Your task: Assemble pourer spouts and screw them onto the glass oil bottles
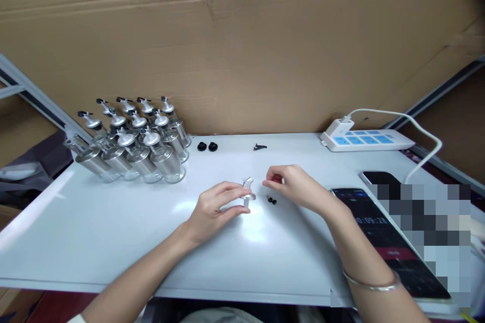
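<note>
Landmark: a white rectangular table top (113, 232), backed by a brown corrugated cardboard wall (265, 35); all positions below are given relative to the table top.
Far-left corner: a cluster of clear glass bottles with silver metal pourer caps (136, 146) is laid in rows, necks pointed toward the cardboard wall.
Far edge, left of centre: two round black rubber stoppers (207, 147) are set side by side, just beside the bottle cluster.
Far edge, centre: a small black clip-shaped part (259, 147) is laid alone, well apart from both hands.
Far-right corner: a white power strip with blue socket covers (366, 139) is placed, with a white cable (424, 136) plugged in and led off the right edge.
Right side: two dark-screened phones (382, 232) are laid flat; the nearer one is partly covered by the right forearm, and a blurred patch hides the rest of that side.
Obstructions: the space between the hands is unobstructed.
Left hand (214, 209): closed in a pinch on a small clear-and-silver pourer spout (248, 193) near the table centre.
Spout appearance: a short upright stem with a curved tip; held just above the surface.
Right hand (293, 185): fingertips are curled together near the spout; whether anything is held cannot be told.
Beside right hand: two tiny black round pieces (272, 200) are lying on the surface.
Right wrist: a thin silver bangle (373, 285) is worn.
</note>
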